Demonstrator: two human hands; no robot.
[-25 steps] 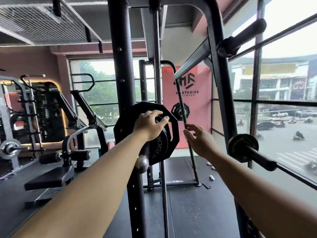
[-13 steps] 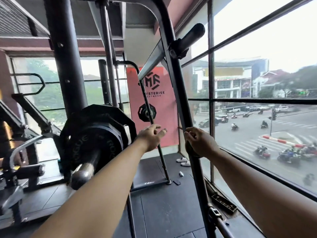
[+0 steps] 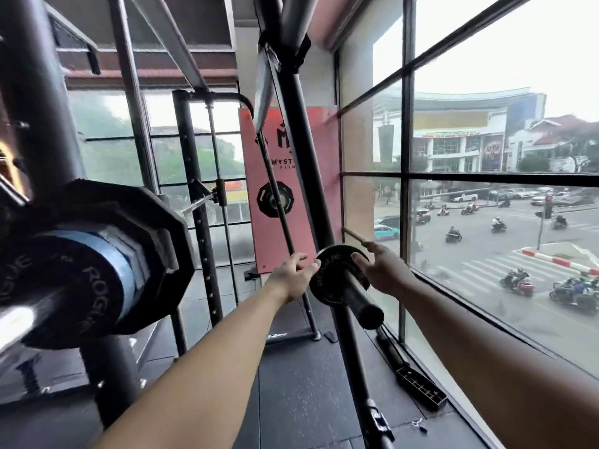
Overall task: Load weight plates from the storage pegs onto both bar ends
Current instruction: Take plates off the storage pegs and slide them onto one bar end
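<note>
Two open-fingered grips are flanking a small black round weight plate [image 3: 328, 271] on a black storage peg [image 3: 359, 303], left grip [image 3: 290, 277] touching one rim, right grip [image 3: 384, 270] just beside the other.

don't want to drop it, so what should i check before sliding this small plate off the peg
1. Left hand grip on the small plate: fingertips only reach its left rim, not wrapped. Not ok.
2. Right hand grip: fingers straight beside the right rim. Not ok.
3. Peg free ahead of the plate: nothing on it. Ok.
4. Room on the bar end beyond the loaded plates: bare sleeve shows. Ok.
5. Collar on that bar end: blurred. Cannot tell.
</note>
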